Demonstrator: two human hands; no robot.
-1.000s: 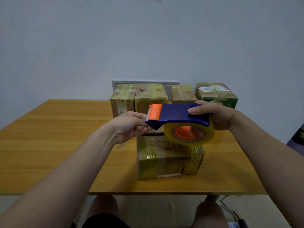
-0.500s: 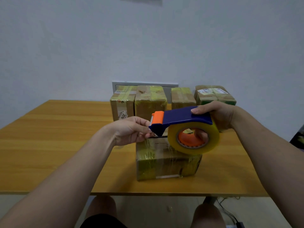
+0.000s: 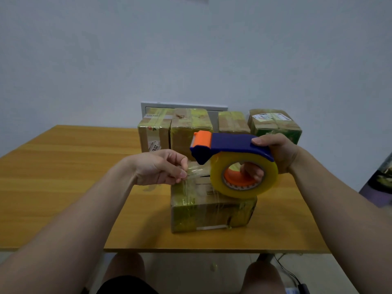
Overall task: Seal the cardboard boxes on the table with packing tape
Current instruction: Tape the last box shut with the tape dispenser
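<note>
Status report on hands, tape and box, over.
Right hand grips tape dispenser. Left hand pinches loose tape end. Front box below, partly taped; nothing blocks it.

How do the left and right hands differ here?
The left hand pinches the loose tape end; the right hand grips the handle of the tape dispenser. The left hand sits lower, left of the roll; the right hand sits higher, right of it. Both are raised off the table.
</note>
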